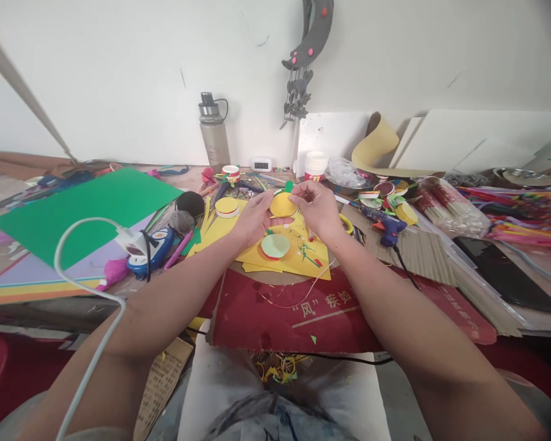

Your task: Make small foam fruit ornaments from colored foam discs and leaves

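Observation:
Between both hands is a round yellow paper disc (283, 205), with a small green paper piece (289, 185) at its top edge. My left hand (254, 218) grips the disc's left side, its fingers reaching underneath. At the upper right edge, my right hand (318, 208) pinches the disc near the green piece. Just below lies a pale green round piece with a red rim (275, 246), on yellow paper sheets (316, 248) strewn with green and red scraps. A yellow-topped round box (227, 207) stands to the left of my left hand.
A blue glue gun (390, 231) lies on the right, its cable running forward. Further right are a black phone (507, 274) and bundled pipe cleaners (523, 208). A bottle (214, 135) stands by the wall. Green card (92, 211) covers the left; a white cable (92, 361) crosses in front.

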The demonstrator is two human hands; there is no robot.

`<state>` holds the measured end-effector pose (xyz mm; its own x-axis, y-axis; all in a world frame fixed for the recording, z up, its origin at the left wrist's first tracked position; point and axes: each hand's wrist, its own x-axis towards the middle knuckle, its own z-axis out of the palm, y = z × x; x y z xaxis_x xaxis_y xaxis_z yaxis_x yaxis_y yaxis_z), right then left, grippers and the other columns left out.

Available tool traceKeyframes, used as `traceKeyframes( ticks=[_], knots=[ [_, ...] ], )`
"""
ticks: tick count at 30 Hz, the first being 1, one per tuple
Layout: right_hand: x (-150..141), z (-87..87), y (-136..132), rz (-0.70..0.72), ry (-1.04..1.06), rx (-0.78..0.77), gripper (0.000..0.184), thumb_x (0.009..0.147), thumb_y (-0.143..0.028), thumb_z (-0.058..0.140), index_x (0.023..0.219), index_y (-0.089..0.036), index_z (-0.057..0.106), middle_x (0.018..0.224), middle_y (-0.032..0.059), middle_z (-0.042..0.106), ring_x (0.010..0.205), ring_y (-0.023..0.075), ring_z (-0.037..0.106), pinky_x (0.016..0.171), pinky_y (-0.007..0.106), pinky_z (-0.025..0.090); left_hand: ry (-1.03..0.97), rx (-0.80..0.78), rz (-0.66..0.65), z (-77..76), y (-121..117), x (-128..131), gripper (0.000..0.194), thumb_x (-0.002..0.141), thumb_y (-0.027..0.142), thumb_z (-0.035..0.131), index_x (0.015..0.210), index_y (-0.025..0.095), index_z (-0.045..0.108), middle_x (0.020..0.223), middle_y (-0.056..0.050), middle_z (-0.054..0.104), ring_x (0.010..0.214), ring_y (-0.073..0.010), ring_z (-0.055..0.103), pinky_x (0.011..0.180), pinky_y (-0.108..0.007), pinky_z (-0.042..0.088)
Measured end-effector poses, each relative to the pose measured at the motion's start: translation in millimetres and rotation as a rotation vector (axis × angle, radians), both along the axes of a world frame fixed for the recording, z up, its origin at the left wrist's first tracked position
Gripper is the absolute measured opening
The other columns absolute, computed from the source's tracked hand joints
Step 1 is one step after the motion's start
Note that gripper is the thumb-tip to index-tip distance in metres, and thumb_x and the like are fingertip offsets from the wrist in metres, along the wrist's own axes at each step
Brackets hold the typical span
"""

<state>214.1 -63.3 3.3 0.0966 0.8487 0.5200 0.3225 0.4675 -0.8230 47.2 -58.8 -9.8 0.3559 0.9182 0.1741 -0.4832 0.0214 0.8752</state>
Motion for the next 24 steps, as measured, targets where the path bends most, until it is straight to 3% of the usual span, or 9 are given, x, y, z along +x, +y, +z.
traceKeyframes(
  ticks=[4, 10, 17, 24],
  knots=[
    [-3.9, -1.6, -5.7, -0.079, -0.085, 0.135, 0.016, 0.080, -0.014, 0.067, 0.092, -0.023, 0.063, 0.088, 0.0001, 0.061, 0.079, 0.0155, 0.055, 0.075, 0.033, 0.048, 0.086, 0.106, -0.023, 1.9, -1.7, -0.6, 0.048, 0.069, 0.040, 0.095, 0.101, 0.017, 0.069, 0.107, -0.006, 0.075, 0.109, -0.0248, 0.074, 0.094, -0.045, 0.067],
    [-5.3, -10.1, -2.2, -0.114, -0.117, 0.136, 0.031, 0.082, -0.021, 0.071, 0.110, -0.024, 0.060, 0.095, 0.0003, 0.059, 0.076, 0.0153, 0.052, 0.076, 0.035, 0.049, 0.130, 0.172, 0.054, 1.6, 0.1, -2.1, 0.040, 0.077, 0.041, 0.088, 0.102, 0.016, 0.070, 0.106, -0.006, 0.072, 0.103, -0.0217, 0.073, 0.087, -0.041, 0.069],
    [-6.3, -11.9, -2.0, -0.056, -0.166, 0.154, 0.011, 0.084, -0.020, 0.070, 0.091, -0.023, 0.062, 0.088, 0.0016, 0.062, 0.076, 0.0182, 0.053, 0.074, 0.035, 0.047, 0.242, 0.258, 0.126, 1.2, -0.8, -2.6, 0.035, 0.084, 0.045, 0.080, 0.102, 0.017, 0.070, 0.107, -0.005, 0.065, 0.091, -0.0151, 0.066, 0.072, -0.032, 0.070],
    [-6.0, -11.7, -4.4, -0.091, -0.210, 0.191, 0.011, 0.087, -0.022, 0.068, 0.085, -0.024, 0.057, 0.085, 0.0013, 0.061, 0.078, 0.0198, 0.053, 0.076, 0.036, 0.045, 0.287, 0.272, 0.093, 8.1, -3.2, -3.3, 0.040, 0.074, 0.041, 0.088, 0.097, 0.016, 0.066, 0.095, -0.002, 0.061, 0.084, -0.0137, 0.062, 0.064, -0.028, 0.067]
  ],
)
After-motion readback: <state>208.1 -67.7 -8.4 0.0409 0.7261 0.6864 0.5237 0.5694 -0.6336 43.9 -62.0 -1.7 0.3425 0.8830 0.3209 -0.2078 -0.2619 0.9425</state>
